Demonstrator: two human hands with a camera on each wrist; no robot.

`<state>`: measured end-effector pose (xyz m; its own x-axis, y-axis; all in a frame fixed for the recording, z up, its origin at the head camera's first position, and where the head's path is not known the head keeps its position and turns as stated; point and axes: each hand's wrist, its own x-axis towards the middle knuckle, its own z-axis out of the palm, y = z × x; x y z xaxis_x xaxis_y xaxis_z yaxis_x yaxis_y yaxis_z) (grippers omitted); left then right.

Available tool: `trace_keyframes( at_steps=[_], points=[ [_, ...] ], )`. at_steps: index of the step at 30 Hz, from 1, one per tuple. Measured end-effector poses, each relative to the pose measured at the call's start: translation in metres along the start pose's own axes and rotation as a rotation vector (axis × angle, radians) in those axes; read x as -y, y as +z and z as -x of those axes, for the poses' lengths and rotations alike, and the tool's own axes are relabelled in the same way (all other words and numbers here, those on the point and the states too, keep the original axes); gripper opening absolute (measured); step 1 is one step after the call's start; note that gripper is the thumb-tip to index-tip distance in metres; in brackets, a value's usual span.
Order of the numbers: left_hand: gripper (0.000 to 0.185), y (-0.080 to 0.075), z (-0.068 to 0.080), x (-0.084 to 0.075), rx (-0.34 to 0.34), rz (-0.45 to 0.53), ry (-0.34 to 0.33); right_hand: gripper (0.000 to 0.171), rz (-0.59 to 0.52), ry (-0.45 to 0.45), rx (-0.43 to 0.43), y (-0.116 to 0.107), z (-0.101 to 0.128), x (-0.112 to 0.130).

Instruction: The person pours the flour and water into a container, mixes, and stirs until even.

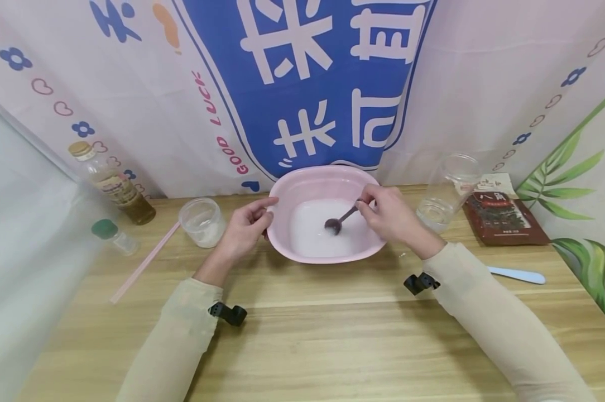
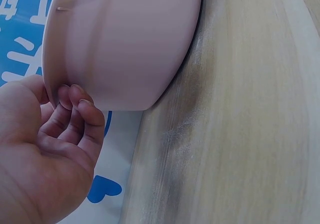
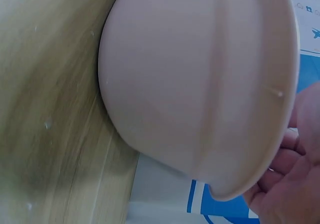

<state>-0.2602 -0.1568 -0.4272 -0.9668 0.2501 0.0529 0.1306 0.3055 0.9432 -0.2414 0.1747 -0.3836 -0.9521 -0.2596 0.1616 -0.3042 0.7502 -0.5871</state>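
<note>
A wooden desk [image 1: 302, 335] carries a pink basin [image 1: 327, 187] at centre, holding white liquid. The left hand [image 1: 244, 226], at the basin's 9 o'clock, curls its fingers against the rim. The right hand [image 1: 390, 215], at 3 o'clock, pinches a dark spoon [image 1: 339, 220] dipped in the liquid.

Bare table [image 1: 302, 335] in front of the basin [image 1: 302, 187], easy reach. Left of it a cup [image 1: 202, 221], right of it a jar [image 1: 445, 192], both crowd close.
</note>
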Motion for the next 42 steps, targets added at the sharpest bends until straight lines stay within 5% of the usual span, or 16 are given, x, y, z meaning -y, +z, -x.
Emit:
trace_keyframes(
  at_steps=[5, 12, 20, 33, 42],
  points=[
    [0.043, 0.000, 0.000, 0.000, -0.001, 0.009, 0.006, 0.012, 0.059, 0.046, -0.053, -0.002, -0.003, -0.003],
    [0.043, 0.000, 0.000, 0.000, 0.000, 0.015, 0.003, 0.011, 0.108, -0.004, -0.118, -0.002, -0.002, -0.007],
    [0.043, 0.000, 0.000, 0.002, -0.004, 0.009, 0.001, 0.011, 0.021, -0.003, -0.048, 0.005, -0.001, 0.002],
    [0.043, 0.001, 0.000, 0.003, -0.001, 0.018, 0.017, 0.012, -0.096, -0.253, 0.030, 0.028, 0.004, 0.026],
    [0.043, 0.001, 0.000, 0.002, 0.003, 0.011, 0.011, 0.009, 0.011, -0.074, -0.021, 0.023, -0.011, 0.028]
  ],
)
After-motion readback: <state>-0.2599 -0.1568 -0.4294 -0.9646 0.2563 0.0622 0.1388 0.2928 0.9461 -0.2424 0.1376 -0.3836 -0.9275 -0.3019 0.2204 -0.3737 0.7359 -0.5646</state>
